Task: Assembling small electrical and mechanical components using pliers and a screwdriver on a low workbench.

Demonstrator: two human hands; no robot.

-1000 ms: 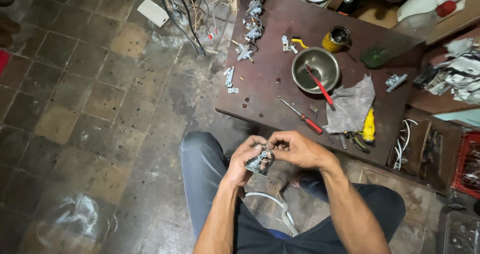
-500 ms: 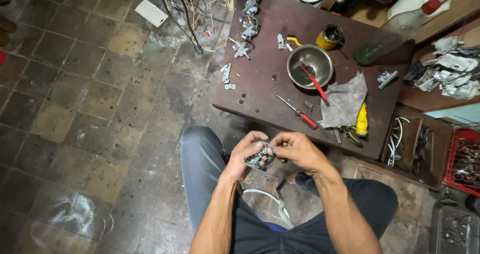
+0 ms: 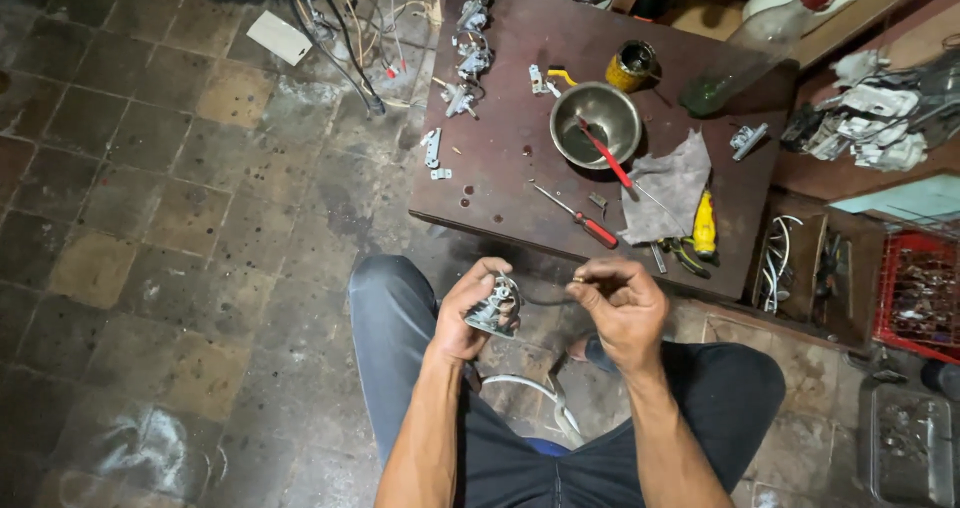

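Two hands, metal part (image 3: 496, 306) in left fingers (image 3: 487, 274)

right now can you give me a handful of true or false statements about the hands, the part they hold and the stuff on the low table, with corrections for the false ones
1. The left hand holds a small metal part. True.
2. The right hand grips the red-handled screwdriver. False: that screwdriver lies on the brown table, and the right fingers pinch something small beside the metal part.
3. A red-handled tool rests in the metal bowl. True.
4. The grey rag lies on the tiled floor. False: the rag lies on the table, next to the bowl.
5. The two hands are pressed together. False: they are apart, with a thin dark wire between them.
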